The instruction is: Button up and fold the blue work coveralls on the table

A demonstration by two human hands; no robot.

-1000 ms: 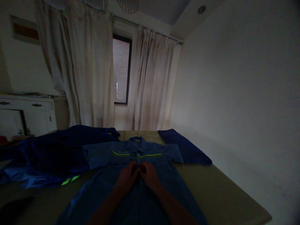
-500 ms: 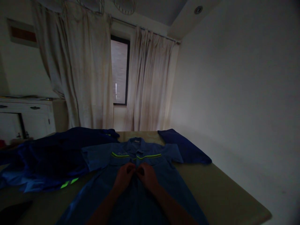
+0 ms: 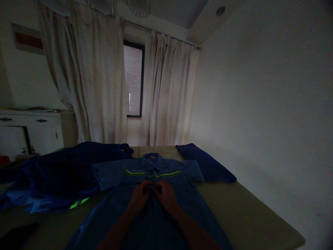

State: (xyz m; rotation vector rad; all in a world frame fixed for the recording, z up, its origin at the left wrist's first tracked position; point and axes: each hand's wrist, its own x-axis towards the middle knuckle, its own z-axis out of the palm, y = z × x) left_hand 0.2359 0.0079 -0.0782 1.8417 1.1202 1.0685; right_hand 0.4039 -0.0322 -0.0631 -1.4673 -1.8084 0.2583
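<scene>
A blue short-sleeved work shirt point(image 3: 179, 194) lies spread on the table, collar away from me, with a yellow-green stripe across its chest. Both my hands meet at its front opening, just below the stripe. My left hand point(image 3: 140, 195) pinches the front edge of the cloth between thumb and fingers. Close beside it, my right hand point(image 3: 164, 195) pinches the opposite edge in the same way. The fingertips nearly touch, and in the dim light I cannot make out a button between them.
A heap of dark blue clothes point(image 3: 59, 173) with bright green bands lies at the left. A folded dark blue cloth point(image 3: 205, 163) rests at the back right. A dark object point(image 3: 19, 236) is at the near left on the table point(image 3: 249, 215). A white wall borders the right side.
My hands stay pinched at the shirt front with only a slight shift of the fingers. The whole view has moved a little; the clothes lie as before.
</scene>
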